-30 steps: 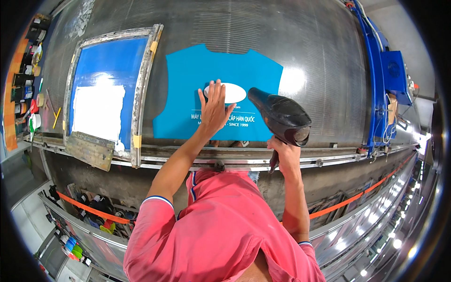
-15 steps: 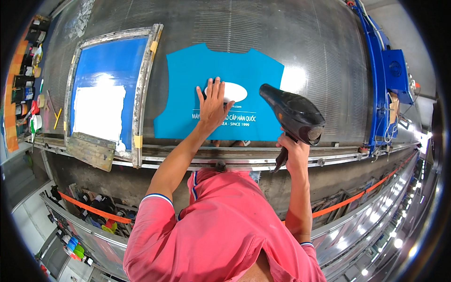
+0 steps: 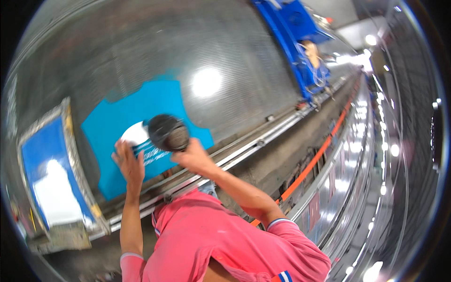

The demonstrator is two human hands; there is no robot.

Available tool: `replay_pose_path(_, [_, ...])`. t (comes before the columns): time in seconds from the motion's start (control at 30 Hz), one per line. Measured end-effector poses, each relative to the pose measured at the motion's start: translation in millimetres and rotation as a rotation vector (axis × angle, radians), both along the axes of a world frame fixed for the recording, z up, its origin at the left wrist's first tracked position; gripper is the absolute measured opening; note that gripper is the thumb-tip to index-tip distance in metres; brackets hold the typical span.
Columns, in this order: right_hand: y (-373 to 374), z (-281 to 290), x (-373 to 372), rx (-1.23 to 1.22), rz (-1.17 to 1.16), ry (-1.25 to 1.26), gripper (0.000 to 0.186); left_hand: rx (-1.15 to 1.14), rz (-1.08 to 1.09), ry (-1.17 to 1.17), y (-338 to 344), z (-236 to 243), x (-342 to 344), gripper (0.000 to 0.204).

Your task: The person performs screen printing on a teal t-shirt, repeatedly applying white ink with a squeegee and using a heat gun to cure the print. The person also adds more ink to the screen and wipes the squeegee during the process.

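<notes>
A cut piece of blue fabric (image 3: pixel 141 113) with a white print lies flat on the long metal table (image 3: pixel 225 51). My left hand (image 3: pixel 128 162) rests palm down on the fabric next to the print, fingers spread. My right hand (image 3: pixel 195 159) grips a dark hair dryer (image 3: pixel 168 133), its round back toward me and its nozzle over the printed spot. The dryer covers part of the print.
A framed printing screen (image 3: pixel 51 174) with blue mesh lies to the left of the fabric. A blue machine carriage (image 3: pixel 300 42) stands farther along the table on the right. An orange strap (image 3: pixel 310 164) runs along the table's side below the metal rail.
My head has swung to the right, so the table now looks tilted. My right hand has brought the dryer left, over the print. My left hand stays on the fabric.
</notes>
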State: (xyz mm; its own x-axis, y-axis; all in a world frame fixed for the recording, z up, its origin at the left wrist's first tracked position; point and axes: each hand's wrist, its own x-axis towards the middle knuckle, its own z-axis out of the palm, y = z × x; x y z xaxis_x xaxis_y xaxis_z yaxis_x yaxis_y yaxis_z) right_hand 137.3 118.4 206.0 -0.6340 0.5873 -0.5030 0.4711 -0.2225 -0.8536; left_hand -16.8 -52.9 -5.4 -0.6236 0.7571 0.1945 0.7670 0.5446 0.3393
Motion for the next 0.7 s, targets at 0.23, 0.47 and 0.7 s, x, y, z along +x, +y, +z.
replay_pose_path(0.23, [-31.1, -32.8, -19.4, 0.164, 0.128, 0.097, 0.037, -0.033, 0.328, -0.015, -48.5, -26.2, 10.9, 0.069])
replay_pose_path(0.47, [-41.7, -13.2, 4.6, -0.01, 0.298, 0.026, 0.029, 0.176, 0.572, -0.001, -66.8, -74.7, -25.8, 0.067])
replay_pose_path(0.7, [-7.5, -9.9, 51.5, 0.082, 0.127, -0.164, 0.032, -0.009, 0.229, 0.172, -12.3, -67.7, -35.0, 0.067])
